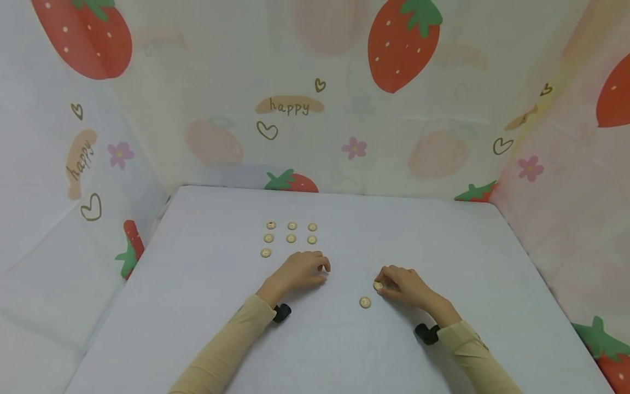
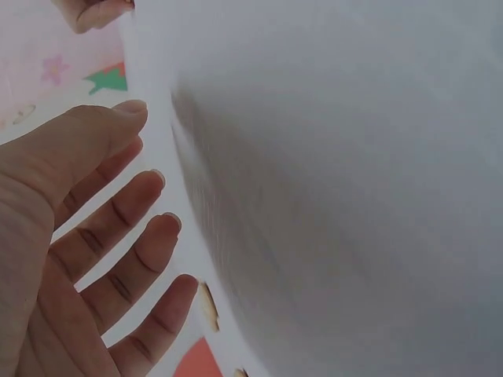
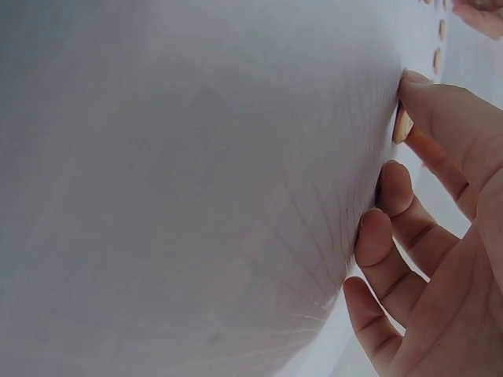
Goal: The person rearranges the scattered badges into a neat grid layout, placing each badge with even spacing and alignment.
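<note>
My right hand pinches a small round tan disc between thumb and forefinger, close on the white tabletop. In the right wrist view the disc shows edge-on beside the thumb, and the other fingertips rest at the cloth. A second disc lies flat just to the left of that hand. My left hand holds nothing; its fingers are loosely bent over the table. Beyond it several like discs lie in rows, two rows of three with a single disc in front at the left.
A white cloth covers the table. Fabric walls printed with strawberries, hearts and flowers stand along its back and both sides. Dark wrist cameras sit at both sleeve cuffs.
</note>
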Motion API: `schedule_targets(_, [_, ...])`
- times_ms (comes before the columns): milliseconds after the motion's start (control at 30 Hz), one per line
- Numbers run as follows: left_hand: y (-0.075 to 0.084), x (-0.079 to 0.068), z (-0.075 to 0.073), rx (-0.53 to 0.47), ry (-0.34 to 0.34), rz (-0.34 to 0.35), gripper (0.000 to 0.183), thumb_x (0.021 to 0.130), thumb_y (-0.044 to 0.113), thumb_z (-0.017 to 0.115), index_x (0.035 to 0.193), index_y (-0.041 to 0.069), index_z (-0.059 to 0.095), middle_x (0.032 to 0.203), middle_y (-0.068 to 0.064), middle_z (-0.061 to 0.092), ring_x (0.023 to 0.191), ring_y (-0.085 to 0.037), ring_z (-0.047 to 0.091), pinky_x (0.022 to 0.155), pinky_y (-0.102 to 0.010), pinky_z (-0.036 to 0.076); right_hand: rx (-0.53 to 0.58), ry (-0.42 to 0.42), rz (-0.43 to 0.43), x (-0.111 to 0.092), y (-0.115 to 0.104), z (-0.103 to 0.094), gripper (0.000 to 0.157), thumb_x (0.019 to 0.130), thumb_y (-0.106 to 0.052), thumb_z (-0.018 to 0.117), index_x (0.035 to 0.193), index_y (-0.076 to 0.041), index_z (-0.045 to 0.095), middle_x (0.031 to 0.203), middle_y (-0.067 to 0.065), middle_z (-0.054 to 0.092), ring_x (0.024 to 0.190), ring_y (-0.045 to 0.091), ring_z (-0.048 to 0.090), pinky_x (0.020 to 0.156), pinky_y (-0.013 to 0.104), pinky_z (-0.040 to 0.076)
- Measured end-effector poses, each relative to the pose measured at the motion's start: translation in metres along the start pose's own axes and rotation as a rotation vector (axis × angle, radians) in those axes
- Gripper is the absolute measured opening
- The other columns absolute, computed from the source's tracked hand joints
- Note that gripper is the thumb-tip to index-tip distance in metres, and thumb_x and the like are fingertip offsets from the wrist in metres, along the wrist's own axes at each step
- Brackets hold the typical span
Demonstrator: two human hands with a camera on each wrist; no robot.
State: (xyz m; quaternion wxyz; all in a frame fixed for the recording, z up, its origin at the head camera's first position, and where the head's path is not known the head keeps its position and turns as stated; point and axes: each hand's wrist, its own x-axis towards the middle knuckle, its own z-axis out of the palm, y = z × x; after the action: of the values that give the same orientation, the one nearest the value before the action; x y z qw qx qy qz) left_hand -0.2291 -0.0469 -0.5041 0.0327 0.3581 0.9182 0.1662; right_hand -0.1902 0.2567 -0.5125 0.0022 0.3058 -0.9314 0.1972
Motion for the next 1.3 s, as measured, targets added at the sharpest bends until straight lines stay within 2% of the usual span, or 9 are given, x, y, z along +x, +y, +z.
schedule_targets(267, [0.009, 0.007, 0.007, -0.026, -0.028, 0.049, 0.017, 0.085, 0.03, 0.065, 0.101, 0.023, 0.065, 0.092, 0.007, 0.059, 0.079, -0.008, 0.053, 0.07, -0.026, 0.044, -0.013, -0.052, 0.052, 0.001, 0.0, 0.0, 0.017, 0.085, -0.028, 0.066, 0.098, -0.02, 0.06, 0.085, -0.009, 0.058, 0.081, 0.008, 0.053, 0.075, 0.042, 0.039])
schedule_targets(500, [0.021, 0.012, 0.011, -0.036, -0.062, 0.097, 0.016, 0.085, 0.029, 0.065, 0.101, 0.023, 0.065, 0.091, 0.007, 0.059, 0.078, -0.007, 0.052, 0.071, -0.025, 0.044, -0.004, -0.049, 0.054, 0.001, -0.001, 0.0, 0.018, 0.084, -0.028, 0.067, 0.098, -0.02, 0.059, 0.085, -0.01, 0.057, 0.081, 0.007, 0.053, 0.074, 0.041, 0.039])
schedule_targets(1067, [0.044, 0.023, 0.022, 0.023, -0.073, 0.232, 0.02, 0.086, 0.029, 0.065, 0.105, 0.025, 0.064, 0.091, 0.008, 0.059, 0.078, -0.004, 0.052, 0.073, -0.023, 0.043, -0.008, -0.046, 0.06, 0.001, 0.0, 0.001, 0.018, 0.084, -0.028, 0.067, 0.098, -0.02, 0.059, 0.083, -0.009, 0.057, 0.079, 0.007, 0.052, 0.072, 0.038, 0.039])
schedule_targets(1300, [0.055, 0.028, 0.021, 0.021, -0.126, 0.307, 0.022, 0.088, 0.029, 0.063, 0.109, 0.025, 0.064, 0.093, 0.007, 0.059, 0.081, -0.004, 0.052, 0.075, -0.021, 0.043, 0.003, -0.043, 0.054, 0.001, -0.001, -0.001, 0.017, 0.086, -0.028, 0.066, 0.099, -0.02, 0.06, 0.085, -0.009, 0.057, 0.081, 0.009, 0.053, 0.073, 0.039, 0.038])
